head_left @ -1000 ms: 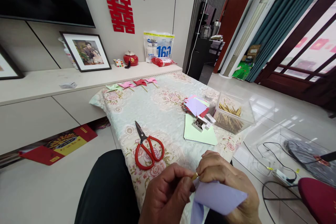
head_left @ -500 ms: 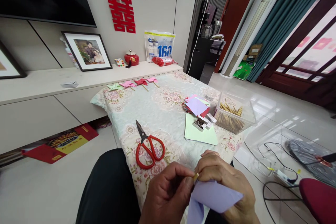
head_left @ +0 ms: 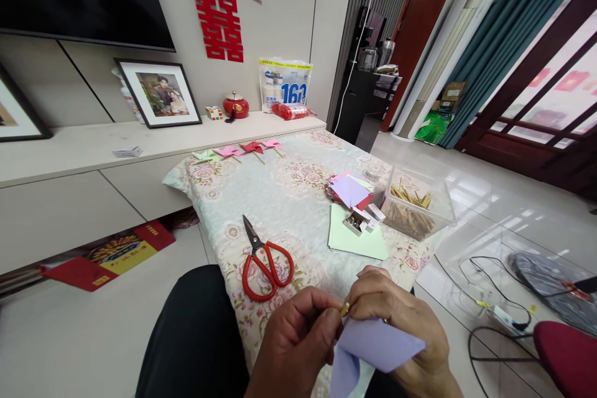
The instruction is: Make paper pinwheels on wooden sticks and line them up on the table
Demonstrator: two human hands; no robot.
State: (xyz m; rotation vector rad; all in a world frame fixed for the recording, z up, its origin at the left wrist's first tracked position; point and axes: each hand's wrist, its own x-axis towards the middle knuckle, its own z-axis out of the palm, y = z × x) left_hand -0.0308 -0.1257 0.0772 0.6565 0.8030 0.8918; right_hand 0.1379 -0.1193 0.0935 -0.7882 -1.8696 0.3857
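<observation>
Between thumb and forefinger, my left hand (head_left: 303, 339) pinches a thin wooden stick (head_left: 344, 310), of which only the tip shows. My right hand (head_left: 403, 317) is closed around a purple paper pinwheel (head_left: 380, 343), its folded blades hanging below the fingers. Stick tip and pinwheel meet where the hands touch; the exact joint is hidden. Red-handled scissors (head_left: 268, 267) lie on the flowered cloth left of my hands. Finished pinwheels in green, pink and red (head_left: 252, 148) rest at the table's far edge.
Green paper sheets (head_left: 357, 239) carry a small box of metal pins (head_left: 356, 221). Behind them lies a stack of coloured paper squares (head_left: 351, 189). A clear plastic box (head_left: 415, 211) of wooden sticks stands at the table's right edge. Cables and a power strip (head_left: 506, 317) lie on the floor.
The pinwheel and stick tip have shifted slightly left and tilted a little in my hands. Both hands keep their grip; the things on the table stay put.
</observation>
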